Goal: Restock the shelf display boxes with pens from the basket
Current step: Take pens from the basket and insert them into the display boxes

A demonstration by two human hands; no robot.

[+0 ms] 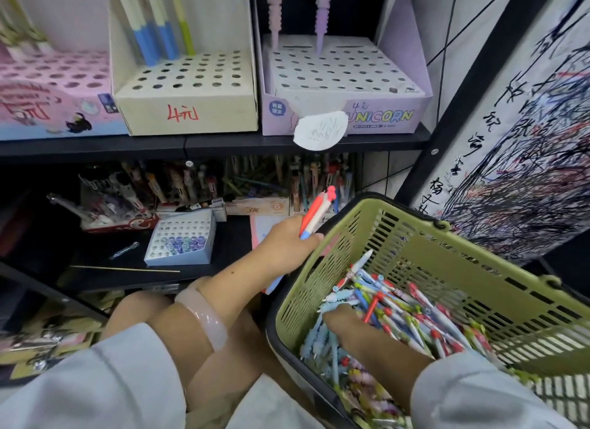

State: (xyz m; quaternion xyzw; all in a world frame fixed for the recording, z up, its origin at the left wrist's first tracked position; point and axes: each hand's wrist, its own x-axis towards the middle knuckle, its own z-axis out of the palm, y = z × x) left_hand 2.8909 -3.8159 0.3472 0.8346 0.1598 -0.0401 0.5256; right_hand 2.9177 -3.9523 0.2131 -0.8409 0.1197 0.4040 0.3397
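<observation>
A green plastic basket (447, 256) tilts at lower right, holding several colourful pens (412, 313). My left hand (287, 246) rests by the basket's near rim, shut on a red and white pen (317, 213) that points up and right. My right hand (344, 325) is down inside the basket among the pens; whether its fingers grip one is hidden. On the upper shelf stand a cream display box (191, 87) with a few blue and green pens and a purple unicorn box (344, 87) with two pens stuck in its holes.
A pink display box (48, 90) sits at upper left. The lower shelf holds a small blue box (182, 237) with glittery pen tops, a loose clear pen (124, 250) and packed pen trays behind. A scribbled test sheet (517, 147) hangs at right.
</observation>
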